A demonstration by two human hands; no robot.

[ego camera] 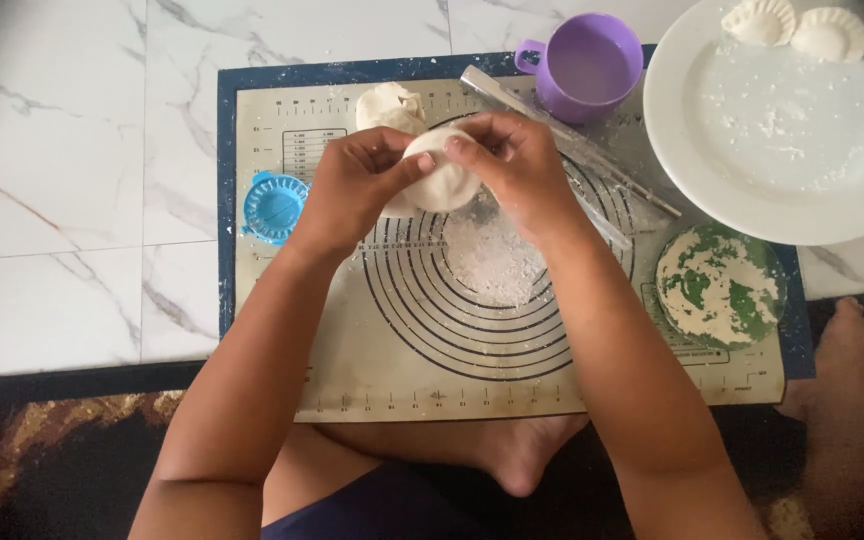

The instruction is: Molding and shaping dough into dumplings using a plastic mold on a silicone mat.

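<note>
1. The marble tile floor (62, 150) fills the left and top, bare to the left of the mat.
2. A cream baking mat (402, 370) with a dark blue border lies flat, printed with dark concentric rings and ruler marks along its edges; flour dusts its middle.
3. A white plate (752, 190) overlaps the mat's top right corner, carrying two pleated dumplings (797, 28) at its far rim.
4. A green floured disc (720, 285) sits near the mat's right edge.
5. A purple mug (587, 65) stands at the top edge, a clear rolling pin (567, 140) just beside it.
6. The left hand (352, 190) and right hand (517, 165) both pinch a round dough wrapper (442, 180), fingers closed on its rim, above the rings.
7. A dough lump (389, 105) rests behind the hands.
8. A blue dumpling press (274, 207) lies at the mat's left edge.
</note>
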